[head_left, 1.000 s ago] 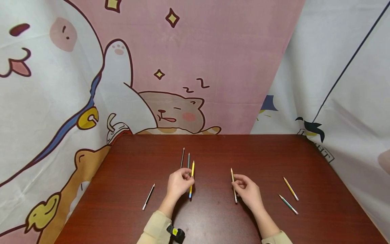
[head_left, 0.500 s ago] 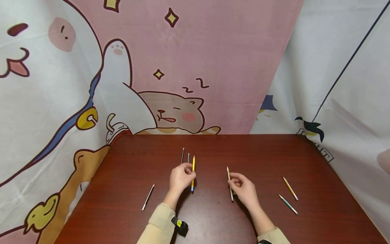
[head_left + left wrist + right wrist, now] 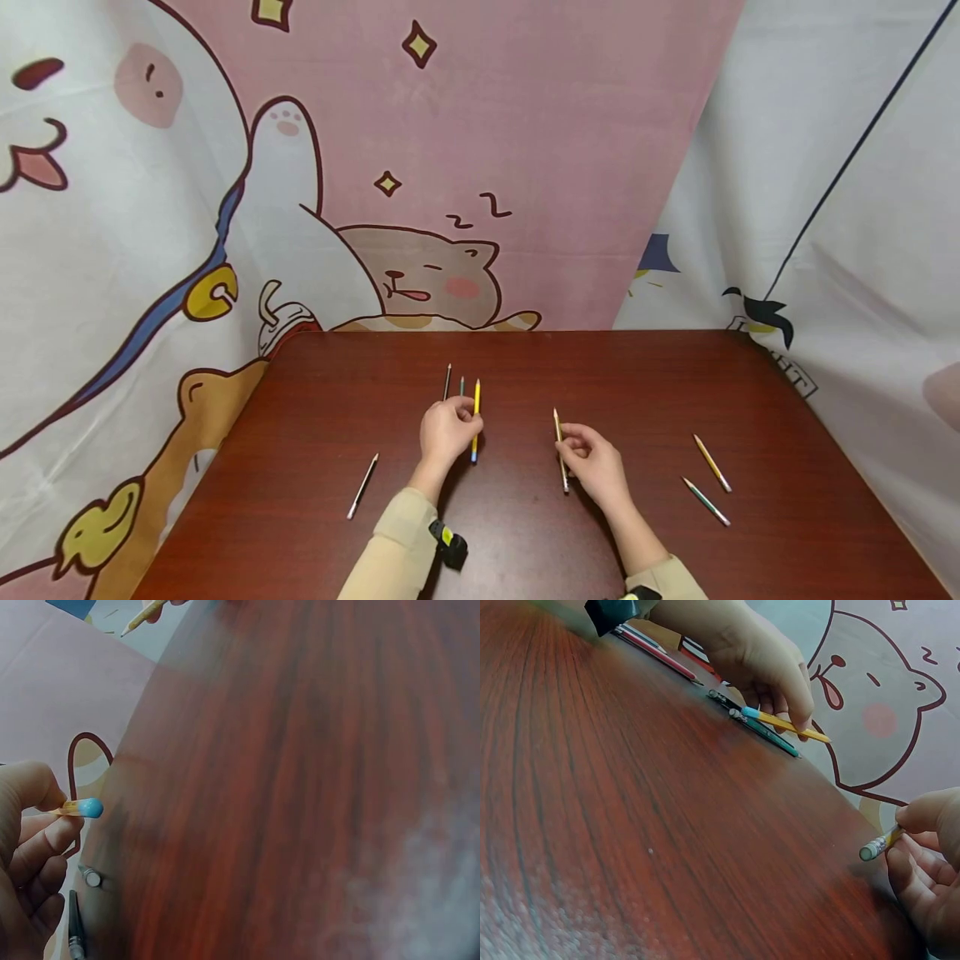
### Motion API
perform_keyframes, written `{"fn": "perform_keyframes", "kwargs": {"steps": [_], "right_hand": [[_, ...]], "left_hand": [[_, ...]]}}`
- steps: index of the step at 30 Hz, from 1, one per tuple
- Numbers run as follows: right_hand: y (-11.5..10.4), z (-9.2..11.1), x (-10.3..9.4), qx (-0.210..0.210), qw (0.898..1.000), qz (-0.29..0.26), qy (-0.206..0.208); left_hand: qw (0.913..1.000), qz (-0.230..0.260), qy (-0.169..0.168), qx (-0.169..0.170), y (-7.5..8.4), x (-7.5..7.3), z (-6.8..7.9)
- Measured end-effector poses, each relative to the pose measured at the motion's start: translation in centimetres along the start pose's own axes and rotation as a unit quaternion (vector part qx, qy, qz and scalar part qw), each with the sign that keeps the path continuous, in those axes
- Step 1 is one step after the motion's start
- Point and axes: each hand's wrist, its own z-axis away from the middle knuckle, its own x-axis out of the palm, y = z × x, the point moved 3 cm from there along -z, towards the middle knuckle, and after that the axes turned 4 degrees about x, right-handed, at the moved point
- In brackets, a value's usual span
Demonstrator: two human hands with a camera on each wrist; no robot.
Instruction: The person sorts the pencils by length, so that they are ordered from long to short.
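My left hand [image 3: 447, 432] pinches a yellow pencil [image 3: 477, 397] between thumb and fingers, its tip pointing to the far side; the blue end [image 3: 91, 808] shows in the left wrist view. Just past that hand lie a black pencil [image 3: 447, 381] and a green pencil [image 3: 771, 736], partly hidden by the hand in the head view. To the right, my right hand [image 3: 597, 468] pinches another yellowish pencil [image 3: 564, 478], tip pointing away. Its eraser end [image 3: 868, 852] faces the right wrist camera. A gap of table separates the two held pencils.
A dark pencil with a whitish end [image 3: 363, 485] lies at left on the brown table [image 3: 510, 550]. At right lie a yellow pencil [image 3: 712, 463] and a green one [image 3: 706, 502]. A red pencil [image 3: 660, 656] shows in the right wrist view. A printed cloth [image 3: 570, 167] hangs behind the table.
My left hand has moved slightly away and to the right with the yellow pencil. My right hand has shifted left with its pencil, so the two hands are closer together.
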Motion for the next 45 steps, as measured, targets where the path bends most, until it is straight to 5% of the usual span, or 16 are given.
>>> {"fn": "perform_keyframes", "kwargs": {"steps": [18, 31, 45], "right_hand": [[0.0, -0.3, 0.6, -0.008, 1.0, -0.002, 0.005], [-0.2, -0.8, 1.1, -0.006, 1.0, -0.006, 0.006], [-0.7, -1.6, 3.0, -0.013, 1.0, -0.003, -0.004]], "left_hand": [[0.9978, -0.054, 0.031, 0.022, -0.2, 0.9, -0.4], [0.9928, -0.117, 0.018, 0.019, 0.0, 1.3, -0.6], [0.9912, -0.125, 0.027, 0.032, -0.1, 1.6, -0.4]]}}
